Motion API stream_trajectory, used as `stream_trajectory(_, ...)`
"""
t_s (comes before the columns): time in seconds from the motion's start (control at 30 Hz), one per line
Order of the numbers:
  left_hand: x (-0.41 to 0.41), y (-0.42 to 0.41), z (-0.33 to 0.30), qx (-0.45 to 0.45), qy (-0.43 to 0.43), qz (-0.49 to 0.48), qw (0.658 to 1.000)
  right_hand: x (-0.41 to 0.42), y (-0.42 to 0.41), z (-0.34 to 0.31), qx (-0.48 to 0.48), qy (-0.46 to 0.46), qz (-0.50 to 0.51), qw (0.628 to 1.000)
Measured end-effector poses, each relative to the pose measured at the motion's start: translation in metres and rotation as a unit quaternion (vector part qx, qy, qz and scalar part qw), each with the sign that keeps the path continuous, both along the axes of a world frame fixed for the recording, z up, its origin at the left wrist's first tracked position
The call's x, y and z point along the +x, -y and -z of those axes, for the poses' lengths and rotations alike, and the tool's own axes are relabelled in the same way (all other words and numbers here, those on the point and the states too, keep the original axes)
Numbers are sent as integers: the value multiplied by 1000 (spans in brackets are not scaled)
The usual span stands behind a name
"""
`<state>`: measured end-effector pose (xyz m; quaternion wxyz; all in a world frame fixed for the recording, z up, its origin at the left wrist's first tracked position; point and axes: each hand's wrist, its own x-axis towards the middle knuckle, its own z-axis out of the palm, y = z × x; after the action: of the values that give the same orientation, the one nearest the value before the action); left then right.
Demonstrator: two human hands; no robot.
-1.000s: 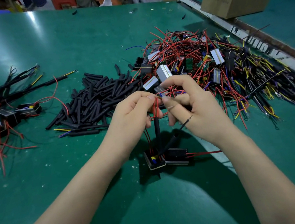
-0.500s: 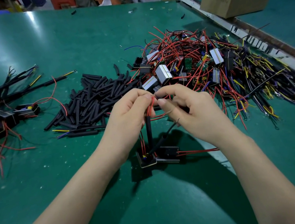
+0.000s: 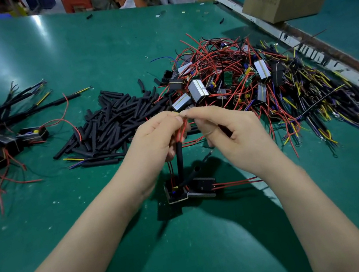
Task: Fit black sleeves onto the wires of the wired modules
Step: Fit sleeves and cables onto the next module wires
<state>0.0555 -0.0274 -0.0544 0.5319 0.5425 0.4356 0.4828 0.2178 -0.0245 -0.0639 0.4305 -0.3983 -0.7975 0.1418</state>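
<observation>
While hands pinch wires (red), sleeve below.

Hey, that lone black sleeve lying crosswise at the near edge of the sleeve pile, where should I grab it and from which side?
Pinch the lone black sleeve around its middle, coming straight down from above. It lies flat on the green table, apart from the sleeve pile, so both long sides look free for fingers. A mid-length pinch should keep the thin tube level as it lifts.
</observation>
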Motion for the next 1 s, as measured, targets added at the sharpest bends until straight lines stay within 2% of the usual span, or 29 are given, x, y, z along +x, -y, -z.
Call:
stream_trajectory(0.1, -3, -2, 1, -61, 26, 17, 998, 0, 0, 1, 9, 12, -12, 1000)
stream_trajectory(0.17, -4, -5, 3, -69, 26, 25, 997, 0, -1, 1, 12, 14, -16, 1000)
stream_trajectory(0.27, -3, -6, 3, -55, 7, 17, 998, 3, -2, -1, -12, -11, -21, 1000)
stream_trajectory(0.43, -4, -4, 2, 19, -55, 13, 998, 2, 0, -4, -105, -50, -29, 993)
stream_trajectory(0.63, -2, -1, -2, 10, -16, 42, 999, 2, 0, -8, -174, -73, -61, 980)
stream_trajectory(0.8, 0, -3, 2, 23, -16, 50, 998, 1, 1, -8, -186, -86, -56, 977)
stream_trajectory(0.9, -1, -3, 7, 86, -76, 29, 993, 0, 2, -8, -188, -103, -35, 976)
stream_trajectory(1.0, -4, 1, 9, 198, -213, -12, 957, -1, 4, -11, -189, -128, -21, 973)
